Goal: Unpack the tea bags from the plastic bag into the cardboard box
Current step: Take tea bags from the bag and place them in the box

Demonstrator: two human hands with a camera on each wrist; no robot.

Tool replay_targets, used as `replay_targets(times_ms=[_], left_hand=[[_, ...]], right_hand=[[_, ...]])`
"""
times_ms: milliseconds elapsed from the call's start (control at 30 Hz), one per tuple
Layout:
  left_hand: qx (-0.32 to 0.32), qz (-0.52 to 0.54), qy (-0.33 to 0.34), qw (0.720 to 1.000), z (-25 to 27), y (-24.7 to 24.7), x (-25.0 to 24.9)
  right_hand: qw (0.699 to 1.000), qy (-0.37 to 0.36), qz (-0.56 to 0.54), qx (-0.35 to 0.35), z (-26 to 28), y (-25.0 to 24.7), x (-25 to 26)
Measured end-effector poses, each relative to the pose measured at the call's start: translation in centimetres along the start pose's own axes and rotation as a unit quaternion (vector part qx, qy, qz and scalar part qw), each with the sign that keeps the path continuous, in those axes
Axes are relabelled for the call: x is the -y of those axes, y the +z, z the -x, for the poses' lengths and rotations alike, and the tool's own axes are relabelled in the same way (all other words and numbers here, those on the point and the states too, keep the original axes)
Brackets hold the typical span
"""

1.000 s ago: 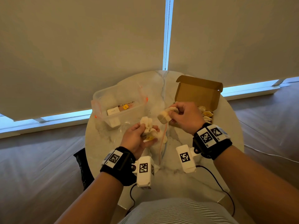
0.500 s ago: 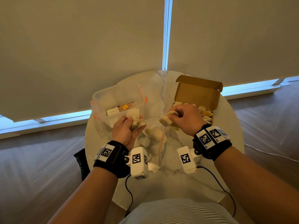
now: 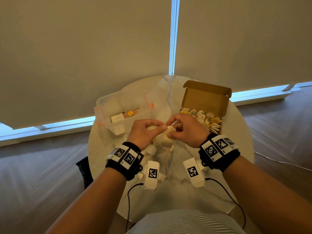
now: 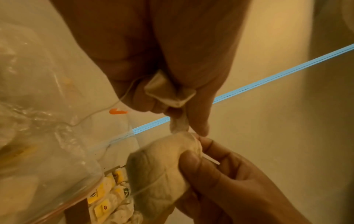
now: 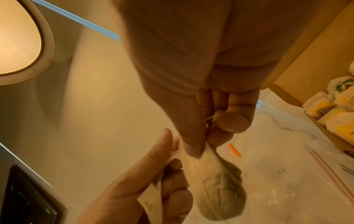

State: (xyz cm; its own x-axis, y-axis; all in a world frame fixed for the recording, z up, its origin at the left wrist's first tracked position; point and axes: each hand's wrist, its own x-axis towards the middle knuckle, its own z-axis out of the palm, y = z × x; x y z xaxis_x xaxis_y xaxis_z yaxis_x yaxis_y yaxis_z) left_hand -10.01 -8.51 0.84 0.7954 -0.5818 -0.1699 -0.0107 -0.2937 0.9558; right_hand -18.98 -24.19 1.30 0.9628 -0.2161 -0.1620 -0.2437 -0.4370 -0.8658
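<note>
— So, the hands first: what are they doing?

— They have met above the middle of the table. The right hand point(image 3: 186, 130) pinches the top corner of a plump tea bag point(image 5: 216, 186) between thumb and forefinger, so the bag hangs below its fingers. The left hand point(image 3: 145, 132) is curled round another tea bag point(image 4: 168, 91), crumpled against its palm, and its fingertips touch the top of the hanging bag.

— Are the two bags joined?

— A thin string point(image 4: 107, 109) trails from the left hand's bag down toward the plastic; whether it ties the two together I cannot tell.

— And the plastic bag?

— The plastic bag point(image 3: 166, 154) lies flat on the table just below the hands, on the near side, with more pale tea bags showing through it and its red and blue zip line running near to far.

— The cardboard box?

— The cardboard box point(image 3: 206, 98) sits to the right of the hands, toward the far edge, its lid standing open. Rows of packed tea bags point(image 3: 207, 119), some with yellow tags, fill its floor.

— Anything else on the round marble table point(image 3: 236, 149)?

— A clear plastic container point(image 3: 125, 105) with orange clips stands far left, with small white items and a yellow tag inside. Pale roller blinds point(image 3: 84, 48) hang behind, and wooden flooring surrounds the table.
</note>
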Motion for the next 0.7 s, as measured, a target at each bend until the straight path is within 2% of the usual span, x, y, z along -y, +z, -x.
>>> replay_targets(times_ms=[133,467,700], left_hand=[[0.023,-0.028,0.019,0.999,-0.17,-0.34,0.42],[0.037,-0.016,0.001,0.999,-0.15,0.56,0.12],[-0.047,0.018,-0.005,0.999,-0.37,0.21,0.83]], right_hand=[[1.000,0.008,-0.001,0.008,0.04,-0.04,-0.11],[1.000,-0.002,0.022,0.022,0.01,-0.06,0.26],[0.999,0.013,0.015,-0.031,0.05,-0.42,-0.42]])
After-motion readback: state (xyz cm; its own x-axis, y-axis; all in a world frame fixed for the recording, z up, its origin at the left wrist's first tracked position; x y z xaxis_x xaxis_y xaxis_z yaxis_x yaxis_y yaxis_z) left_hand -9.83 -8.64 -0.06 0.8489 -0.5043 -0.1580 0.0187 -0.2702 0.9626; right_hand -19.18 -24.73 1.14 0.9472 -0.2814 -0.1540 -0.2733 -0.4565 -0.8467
